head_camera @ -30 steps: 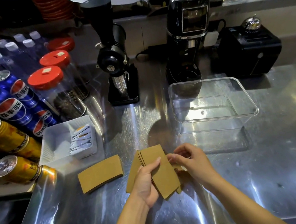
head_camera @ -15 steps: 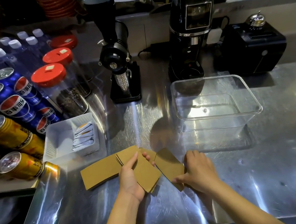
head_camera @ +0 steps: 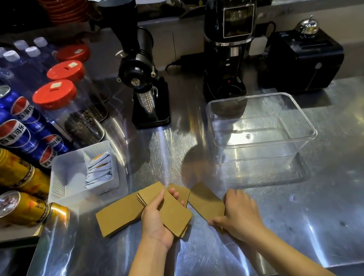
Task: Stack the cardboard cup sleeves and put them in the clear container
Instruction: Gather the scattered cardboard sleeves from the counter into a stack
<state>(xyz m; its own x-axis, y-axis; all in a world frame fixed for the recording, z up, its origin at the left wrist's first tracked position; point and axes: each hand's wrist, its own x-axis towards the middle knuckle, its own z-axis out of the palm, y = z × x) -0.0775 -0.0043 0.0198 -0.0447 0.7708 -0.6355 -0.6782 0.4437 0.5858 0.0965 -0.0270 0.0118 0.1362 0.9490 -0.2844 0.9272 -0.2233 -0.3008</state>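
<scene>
My left hand [head_camera: 157, 221] grips a small stack of brown cardboard sleeves [head_camera: 173, 213] just above the steel counter. Left of it a single sleeve [head_camera: 117, 214] lies flat. To the right another sleeve [head_camera: 205, 200] lies on the counter, and my right hand [head_camera: 238, 212] pinches its near corner. A further sleeve [head_camera: 182, 191] peeks out between the two. The clear container [head_camera: 264, 142] stands empty behind my right hand, about a hand's width away.
A white tray [head_camera: 68, 172] with sachets sits at the left, beside stacked soda cans [head_camera: 10, 133] and red-lidded jars [head_camera: 65, 105]. Two black grinders [head_camera: 143, 74] [head_camera: 231, 42] and a black box [head_camera: 301, 60] line the back. The counter's front edge is near my forearms.
My left hand carried the stack to the left and lowered it. My right hand let go of the stack, moved right and took hold of a sleeve lying on the counter.
</scene>
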